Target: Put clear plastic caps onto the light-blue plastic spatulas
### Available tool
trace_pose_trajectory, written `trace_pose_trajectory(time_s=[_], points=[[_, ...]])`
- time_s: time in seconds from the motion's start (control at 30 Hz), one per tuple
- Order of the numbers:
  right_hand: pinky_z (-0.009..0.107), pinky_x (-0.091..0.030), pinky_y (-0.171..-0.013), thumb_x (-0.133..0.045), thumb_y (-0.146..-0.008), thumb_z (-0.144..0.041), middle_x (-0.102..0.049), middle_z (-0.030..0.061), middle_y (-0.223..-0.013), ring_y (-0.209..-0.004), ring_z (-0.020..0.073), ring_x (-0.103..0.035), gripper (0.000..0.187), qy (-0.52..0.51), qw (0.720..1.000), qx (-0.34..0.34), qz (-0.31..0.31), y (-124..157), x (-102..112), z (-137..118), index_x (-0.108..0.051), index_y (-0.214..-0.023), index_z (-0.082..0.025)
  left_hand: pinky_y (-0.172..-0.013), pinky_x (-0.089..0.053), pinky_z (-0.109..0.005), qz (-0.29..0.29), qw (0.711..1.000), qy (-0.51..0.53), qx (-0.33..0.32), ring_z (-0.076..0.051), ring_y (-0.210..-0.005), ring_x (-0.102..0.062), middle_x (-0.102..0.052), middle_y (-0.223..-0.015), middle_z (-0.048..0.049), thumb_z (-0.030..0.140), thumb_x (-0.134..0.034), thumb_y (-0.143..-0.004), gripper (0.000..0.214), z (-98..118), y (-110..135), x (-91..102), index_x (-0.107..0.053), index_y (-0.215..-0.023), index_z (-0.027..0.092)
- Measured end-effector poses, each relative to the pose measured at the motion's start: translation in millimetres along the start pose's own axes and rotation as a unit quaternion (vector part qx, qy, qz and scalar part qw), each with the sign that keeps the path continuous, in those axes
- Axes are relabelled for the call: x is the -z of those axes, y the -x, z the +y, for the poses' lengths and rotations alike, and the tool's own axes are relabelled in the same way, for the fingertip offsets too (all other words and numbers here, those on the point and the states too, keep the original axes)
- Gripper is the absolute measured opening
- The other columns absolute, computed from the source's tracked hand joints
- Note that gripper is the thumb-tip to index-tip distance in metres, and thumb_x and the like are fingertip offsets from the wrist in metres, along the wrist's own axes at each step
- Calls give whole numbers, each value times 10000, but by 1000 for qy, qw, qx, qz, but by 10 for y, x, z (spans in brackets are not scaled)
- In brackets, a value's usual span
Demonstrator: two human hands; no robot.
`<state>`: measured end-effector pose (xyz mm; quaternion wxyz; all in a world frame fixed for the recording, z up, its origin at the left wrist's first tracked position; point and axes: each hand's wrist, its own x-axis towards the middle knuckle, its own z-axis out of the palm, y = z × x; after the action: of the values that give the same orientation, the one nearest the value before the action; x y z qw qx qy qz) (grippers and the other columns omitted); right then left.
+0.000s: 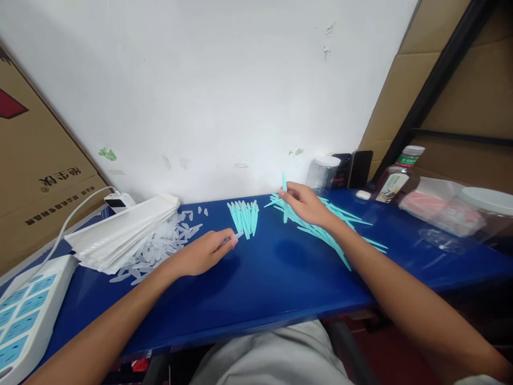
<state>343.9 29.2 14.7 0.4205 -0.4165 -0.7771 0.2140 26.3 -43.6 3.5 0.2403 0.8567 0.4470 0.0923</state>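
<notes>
My left hand [208, 251] rests on the blue table [272, 272], fingers pinched on a small clear cap next to a neat row of capped teal sticks [243, 216]. My right hand [305, 203] is closed on one teal stick [284, 184], held upright above a loose heap of teal sticks [332, 230]. A scatter of clear plastic caps [160, 248] lies left of my left hand.
A stack of white packets [124, 230] lies at the left, beside a white power strip [28, 310] and a charger [118, 201]. Jars [323, 174], a phone [359, 168], a bottle [395, 182] and clear bags [441, 206] stand at the back right. Cardboard boxes [36, 176] flank the table.
</notes>
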Motion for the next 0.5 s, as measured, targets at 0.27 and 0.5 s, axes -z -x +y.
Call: trace_pose_trajectory(time_s=[0.27, 0.5], points=[[228, -187, -425, -634, -971, -480, -439, -68, -603, -441, 65, -271, 305, -372, 917, -113, -90, 150, -368, -348, -624, -933, -178, -600, -252, -293, 67, 997, -17, -31, -136, -552, -404, -402, -617, 67, 476, -346, -1109, 339, 91, -76, -165, -459, -917, 221], [221, -242, -392, -626, -981, -560, -615, -18, -691, -405, 45, -330, 402, -350, 929, -76, -95, 153, -398, -307, -636, -1024, -161, -602, -235, -298, 75, 992, -79, -61, -143, -554, -421, -411, -618, 58, 466, -368, -1112, 346, 37, -75, -211, -487, -901, 220]])
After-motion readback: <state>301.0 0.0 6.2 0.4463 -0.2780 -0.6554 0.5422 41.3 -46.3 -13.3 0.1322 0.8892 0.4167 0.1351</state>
